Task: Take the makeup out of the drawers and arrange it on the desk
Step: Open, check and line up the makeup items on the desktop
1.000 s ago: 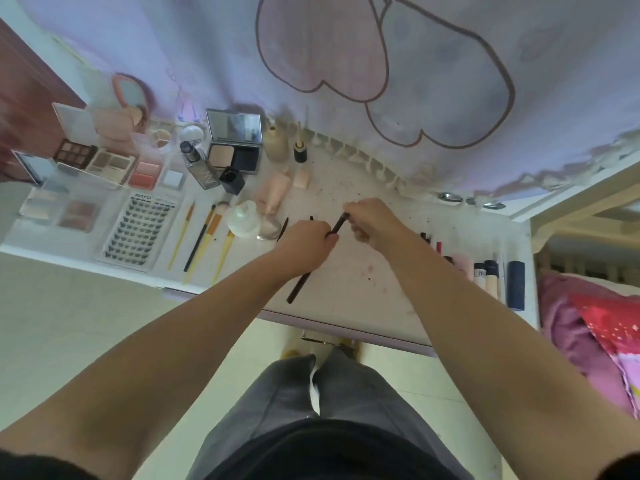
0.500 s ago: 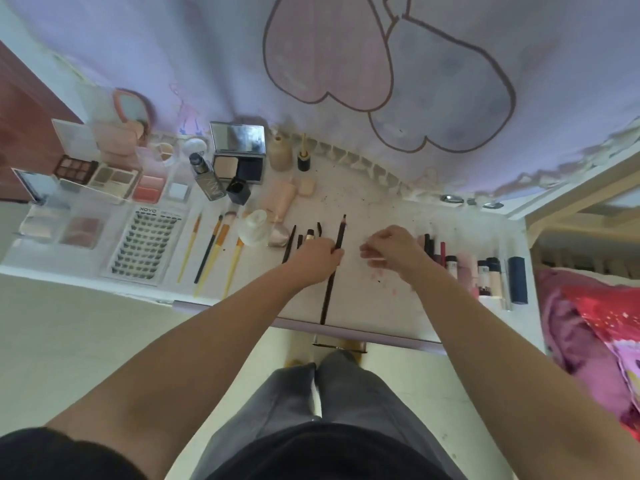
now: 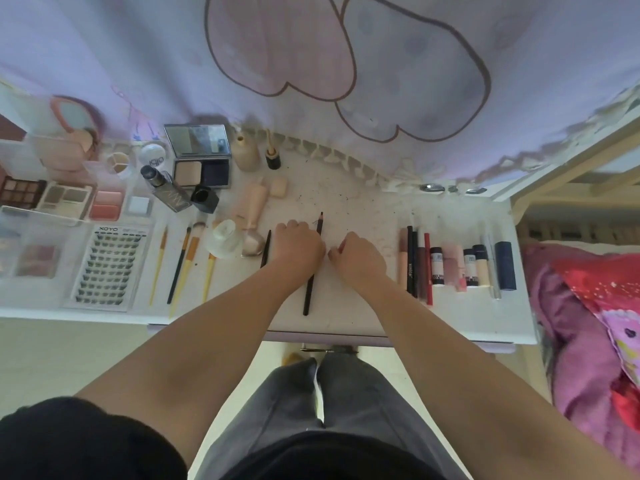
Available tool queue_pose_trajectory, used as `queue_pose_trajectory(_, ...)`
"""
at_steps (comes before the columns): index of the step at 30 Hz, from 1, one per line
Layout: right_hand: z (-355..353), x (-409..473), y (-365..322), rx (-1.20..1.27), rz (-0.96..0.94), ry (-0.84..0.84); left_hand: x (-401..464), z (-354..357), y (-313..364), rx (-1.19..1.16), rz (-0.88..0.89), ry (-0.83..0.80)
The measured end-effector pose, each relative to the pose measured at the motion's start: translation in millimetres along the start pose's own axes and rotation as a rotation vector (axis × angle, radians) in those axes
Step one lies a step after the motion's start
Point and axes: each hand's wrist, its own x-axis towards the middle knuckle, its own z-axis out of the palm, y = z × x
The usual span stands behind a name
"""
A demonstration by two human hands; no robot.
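- Along the left half of the table (image 3: 346,320) sit the laid-out pieces: eyeshadow palettes (image 3: 24,192) near the back left edge, a card of false lashes (image 3: 108,268) by the front edge, then a row of yellow-handled makeup brushes (image 3: 188,265).
- A thin dark liner pencil (image 3: 265,249) lies just left of the left hand (image 3: 298,250).
- The left hand is curled, knuckles up, over the upper part of a long dark eye pencil (image 3: 311,289). Half a second ago this pencil leaned slightly; now it lies nearly square to the front edge, mid-table, tip toward the back.
- Whether the fingers grip or merely press the pencil cannot be told.
- The right hand (image 3: 360,259), which held the pencil's tip a second ago, has let go and drawn in beside the left hand, loosely curled and holding nothing.
- Right of it stands the row of lip pencils and tubes (image 3: 450,266), unchanged.
- In my judgement the pencil is placed; another item is due next.
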Motion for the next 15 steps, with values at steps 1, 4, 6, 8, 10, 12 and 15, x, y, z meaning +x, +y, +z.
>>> queue_pose_trajectory(1, 2, 1, -1, -0.035, -0.01, -0.004, 1, 3, -1, 0.032, 0.006, 0.007)
queue_pose_trajectory(4, 8, 7, -7, -0.131, -0.045, 0.008, 4, 9, -5, 0.036, 0.016, 0.043)
queue_pose_trajectory(6, 11, 10, -11, -0.181, -0.071, 0.01, 4, 11, -9, 0.004, 0.033, 0.083)
queue_pose_trajectory(8, 12, 11, -12, -0.213, -0.099, 0.017, 3, 10, -11, -0.035, 0.029, 0.103)
queue_pose_trajectory(10, 8, 11, -11, -0.233, -0.12, 0.015, 2, 8, -13, -0.061, 0.021, 0.121)
queue_pose_trajectory(12, -4, 12, -7, -0.227, -0.118, 0.016, 2, 4, -12, -0.099, 0.01, 0.148)
queue_pose_trajectory(15, -39, 19, 11, -0.178, -0.103, 0.075, 1, -8, 2, -0.158, 0.035, 0.237)
